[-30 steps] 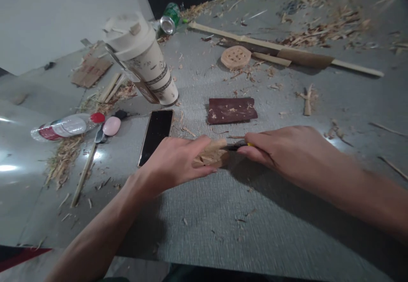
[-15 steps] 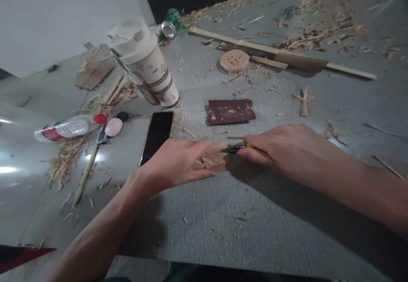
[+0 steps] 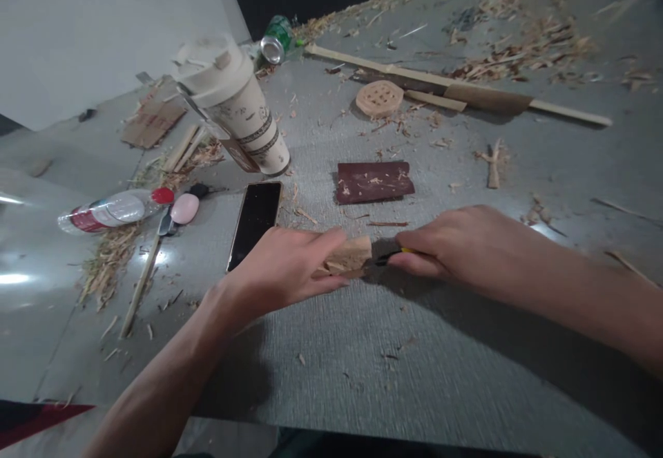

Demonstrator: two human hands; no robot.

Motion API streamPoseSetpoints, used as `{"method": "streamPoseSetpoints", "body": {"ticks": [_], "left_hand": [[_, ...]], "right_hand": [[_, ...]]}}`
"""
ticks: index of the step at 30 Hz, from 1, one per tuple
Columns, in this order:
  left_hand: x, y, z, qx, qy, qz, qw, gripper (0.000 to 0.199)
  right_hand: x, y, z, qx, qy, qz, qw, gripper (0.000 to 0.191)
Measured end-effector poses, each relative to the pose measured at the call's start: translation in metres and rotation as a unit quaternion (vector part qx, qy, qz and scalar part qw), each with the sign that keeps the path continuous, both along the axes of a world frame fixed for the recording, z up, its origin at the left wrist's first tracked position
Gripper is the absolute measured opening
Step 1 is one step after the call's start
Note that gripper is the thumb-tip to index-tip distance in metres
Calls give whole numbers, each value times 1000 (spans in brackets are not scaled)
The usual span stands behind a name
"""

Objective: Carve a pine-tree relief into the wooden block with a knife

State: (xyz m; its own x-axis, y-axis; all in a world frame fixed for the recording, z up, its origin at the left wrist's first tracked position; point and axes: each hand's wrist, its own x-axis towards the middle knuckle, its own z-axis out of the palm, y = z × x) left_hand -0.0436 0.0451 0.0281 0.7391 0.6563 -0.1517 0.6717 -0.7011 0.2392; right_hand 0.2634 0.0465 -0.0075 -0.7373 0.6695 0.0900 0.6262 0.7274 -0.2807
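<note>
1. While the small wood block (image 3: 350, 256) is lying on the grey mat (image 3: 394, 347) near its middle, the left hand (image 3: 282, 268) is gripping it, fingers closed over its left end
2. The right hand (image 3: 456, 244) is wrapping tightly round a yellow-handled knife (image 3: 389, 257), whose dark blade is touching the block's right end
3. A black phone (image 3: 255, 223) is lying just left of the left hand
4. A dark sandpaper sheet (image 3: 373, 181) is sitting beyond the block, and a lidded paper cup (image 3: 238, 109) is leaning farther back
</note>
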Motion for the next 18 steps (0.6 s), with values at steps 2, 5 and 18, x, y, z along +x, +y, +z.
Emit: {"method": "streamPoseSetpoints", "body": {"ticks": [2,5,18], "left_hand": [[-1,0,-1,-3,-4,2,1000,34],[-2,0,-2,-8,-9,6,1000,35],[1,3,0,-58,-20,14,998,34]], "right_hand": [[-1,2,2,-2,30,-10,1000,67],[-2,4,3,15,64,-36,997,70],[-6,6,5,-10,28,-48,998,74]]}}
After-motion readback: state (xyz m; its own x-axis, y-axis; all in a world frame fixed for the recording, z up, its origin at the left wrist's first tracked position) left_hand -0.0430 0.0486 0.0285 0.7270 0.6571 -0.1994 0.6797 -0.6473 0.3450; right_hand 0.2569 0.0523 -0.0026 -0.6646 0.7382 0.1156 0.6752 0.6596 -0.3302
